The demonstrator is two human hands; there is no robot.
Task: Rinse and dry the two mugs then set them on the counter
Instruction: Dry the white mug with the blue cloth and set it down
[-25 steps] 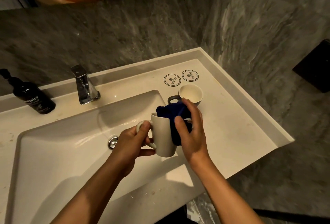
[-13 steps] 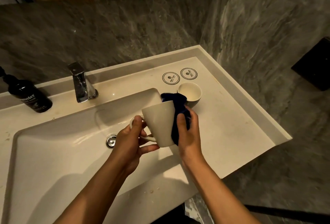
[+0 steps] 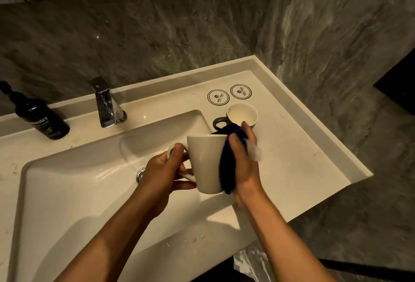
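Observation:
A white mug is held upright above the right edge of the sink basin. My left hand grips its handle. Against the mug's right side, my right hand presses a dark blue cloth, fingers curled round the cloth. A second mug, dark outside and pale inside, stands upright on the counter just behind my right hand, its handle pointing left.
A chrome tap rises behind the basin, and a dark pump bottle stands to its left. Two round coasters lie at the back of the counter. Grey stone walls close in behind and to the right.
The cloth has come out of the mug's mouth and moved down its right outer side with my right hand. My left hand has kept its grip on the handle.

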